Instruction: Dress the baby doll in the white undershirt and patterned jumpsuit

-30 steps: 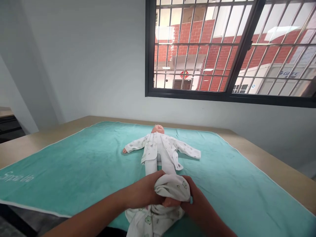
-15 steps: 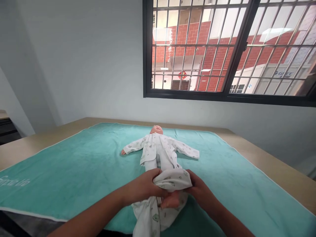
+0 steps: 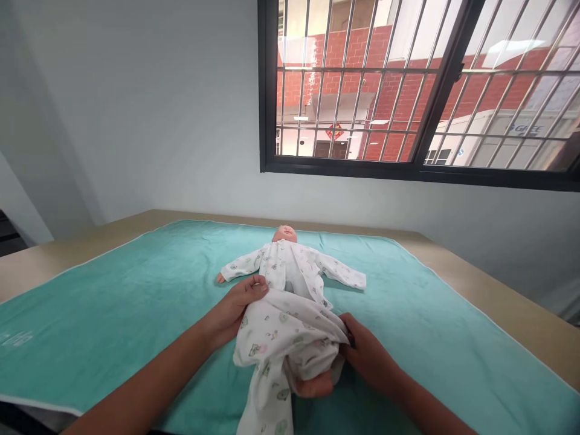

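A baby doll lies on its back, head away from me, dressed in a white patterned jacket that hangs open at the front. Both hands hold white printed baby trousers over the doll's legs. My left hand pinches the upper left of the cloth between thumb and fingers. On the other side, my right hand grips the edge at the right. One bare doll foot pokes out below the bunched fabric. The near trouser leg hangs toward me; the doll's other foot is hidden.
A teal towel with a pale border covers most of the wooden table. Behind it rise a grey-white wall and a barred window with a dark frame.
My left hand has moved up and to the left, drawing the trousers' upper edge over the doll's legs and spreading the cloth. The right hand keeps its grip in nearly the same place.
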`<state>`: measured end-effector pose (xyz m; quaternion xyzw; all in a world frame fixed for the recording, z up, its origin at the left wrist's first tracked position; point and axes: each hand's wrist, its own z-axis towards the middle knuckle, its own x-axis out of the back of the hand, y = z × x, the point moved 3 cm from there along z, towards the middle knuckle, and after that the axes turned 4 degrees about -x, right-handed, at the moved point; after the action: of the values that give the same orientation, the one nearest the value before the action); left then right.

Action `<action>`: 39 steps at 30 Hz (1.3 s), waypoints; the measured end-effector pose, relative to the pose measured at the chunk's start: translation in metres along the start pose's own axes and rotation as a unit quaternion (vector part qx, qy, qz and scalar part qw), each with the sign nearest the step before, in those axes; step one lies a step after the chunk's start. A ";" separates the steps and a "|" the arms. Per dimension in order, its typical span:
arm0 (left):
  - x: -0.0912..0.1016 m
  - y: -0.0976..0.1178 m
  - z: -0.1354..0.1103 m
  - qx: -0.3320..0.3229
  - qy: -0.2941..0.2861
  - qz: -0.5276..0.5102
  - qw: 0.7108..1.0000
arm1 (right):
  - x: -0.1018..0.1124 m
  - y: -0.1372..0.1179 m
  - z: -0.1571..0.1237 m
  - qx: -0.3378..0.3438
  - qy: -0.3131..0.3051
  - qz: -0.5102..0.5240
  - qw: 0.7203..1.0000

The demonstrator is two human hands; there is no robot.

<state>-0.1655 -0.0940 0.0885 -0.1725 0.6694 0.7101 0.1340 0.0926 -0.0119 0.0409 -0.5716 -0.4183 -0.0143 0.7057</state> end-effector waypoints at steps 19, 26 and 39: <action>0.020 -0.032 0.005 -0.044 -0.037 -0.101 0.993 | -0.015 -0.117 0.067 0.082 -0.251 -0.050 0.963; 0.021 -0.022 0.007 -0.033 -0.066 0.035 0.997 | -0.050 -0.082 0.103 -0.082 -0.170 0.306 0.933; 0.025 -0.018 0.004 -0.044 0.077 -0.036 0.995 | -0.036 -0.103 0.088 -0.007 -0.330 0.218 0.919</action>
<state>-0.1806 -0.0895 0.0624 -0.2565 0.6394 0.7180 0.1000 -0.0329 0.0081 0.1010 -0.6255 -0.4924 0.3262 0.5098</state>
